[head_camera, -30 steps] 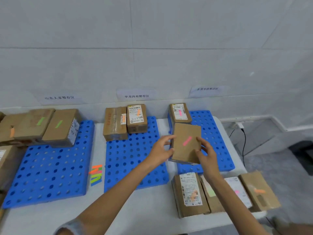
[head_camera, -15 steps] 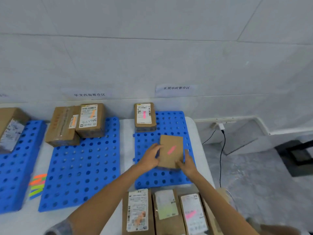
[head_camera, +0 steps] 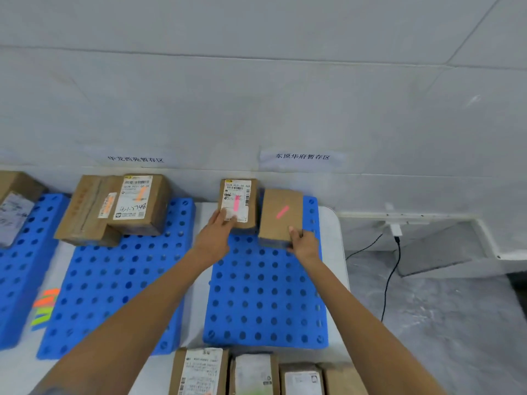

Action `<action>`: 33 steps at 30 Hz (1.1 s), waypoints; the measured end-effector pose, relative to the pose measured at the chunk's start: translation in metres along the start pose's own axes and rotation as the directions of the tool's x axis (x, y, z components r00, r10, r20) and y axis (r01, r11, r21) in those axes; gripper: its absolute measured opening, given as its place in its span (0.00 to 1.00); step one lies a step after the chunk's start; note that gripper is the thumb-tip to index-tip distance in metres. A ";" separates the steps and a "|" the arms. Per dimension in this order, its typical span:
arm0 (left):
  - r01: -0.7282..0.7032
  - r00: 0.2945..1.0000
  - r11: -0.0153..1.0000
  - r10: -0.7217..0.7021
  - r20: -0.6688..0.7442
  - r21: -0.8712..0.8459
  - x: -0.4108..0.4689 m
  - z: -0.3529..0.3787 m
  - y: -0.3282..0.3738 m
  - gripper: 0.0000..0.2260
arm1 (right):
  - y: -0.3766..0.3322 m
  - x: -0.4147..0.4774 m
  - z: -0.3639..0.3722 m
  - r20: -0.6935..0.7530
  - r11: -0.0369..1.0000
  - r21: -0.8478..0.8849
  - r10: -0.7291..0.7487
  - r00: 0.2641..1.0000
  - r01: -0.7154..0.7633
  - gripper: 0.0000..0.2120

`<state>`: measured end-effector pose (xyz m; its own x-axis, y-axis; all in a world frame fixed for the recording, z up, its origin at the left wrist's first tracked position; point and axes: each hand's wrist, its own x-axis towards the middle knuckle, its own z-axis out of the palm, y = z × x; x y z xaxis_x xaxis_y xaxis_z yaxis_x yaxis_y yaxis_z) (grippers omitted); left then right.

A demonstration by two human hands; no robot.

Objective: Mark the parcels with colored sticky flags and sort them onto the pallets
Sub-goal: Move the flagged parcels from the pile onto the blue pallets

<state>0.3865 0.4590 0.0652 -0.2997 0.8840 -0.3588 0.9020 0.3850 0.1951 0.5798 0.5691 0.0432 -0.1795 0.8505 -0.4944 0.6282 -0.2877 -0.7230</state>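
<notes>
Grips the near corner of the pink-flagged plain parcel (head_camera: 274,223) with the right hand (head_camera: 304,243), thumb on top; lays the left hand (head_camera: 215,236), fingers straight, on the labelled parcel (head_camera: 237,201) just beside, both at the far end of the right pallet (head_camera: 265,295). Reads 东原华府暂存区 on the wall sign (head_camera: 302,157) above.

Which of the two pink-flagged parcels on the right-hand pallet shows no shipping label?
The right parcel, plain brown on top, held by the right hand. The left parcel carries a white label under its flag.
</notes>
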 end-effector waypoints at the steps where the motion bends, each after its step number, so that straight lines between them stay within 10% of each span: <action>1: 0.003 1.000 1.000 -0.003 0.002 -0.006 0.003 -0.002 0.001 0.31 | -0.007 0.009 0.001 -0.016 0.999 -0.045 -0.030 0.999 0.029 0.22; 11: -0.028 0.982 0.988 0.055 0.179 -0.151 0.009 -0.016 -0.012 0.30 | -0.022 0.029 -0.005 0.009 0.974 -0.208 -0.085 0.996 0.085 0.20; 17: -0.001 0.977 0.889 -0.096 -0.189 -0.457 -0.056 -0.015 -0.045 0.25 | -0.002 -0.038 -0.024 -0.202 0.950 -0.033 -0.312 0.928 0.312 0.24; 27: 0.165 0.980 0.773 -0.057 0.193 -0.613 -0.260 0.090 -0.063 0.23 | 0.117 -0.233 0.033 0.443 0.974 -0.038 -0.185 0.877 0.225 0.08; 33: 0.330 0.928 0.585 -0.059 0.367 -0.741 -0.297 0.125 -0.050 0.26 | 0.132 -0.281 0.073 0.492 0.944 -0.261 -0.052 0.869 0.204 0.10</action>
<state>0.4692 0.1442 0.0481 -0.2172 0.7005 -0.6798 0.1983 0.7135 0.6720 0.6578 0.2596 0.0513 -0.5612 0.5373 -0.6295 0.7534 0.0169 -0.6573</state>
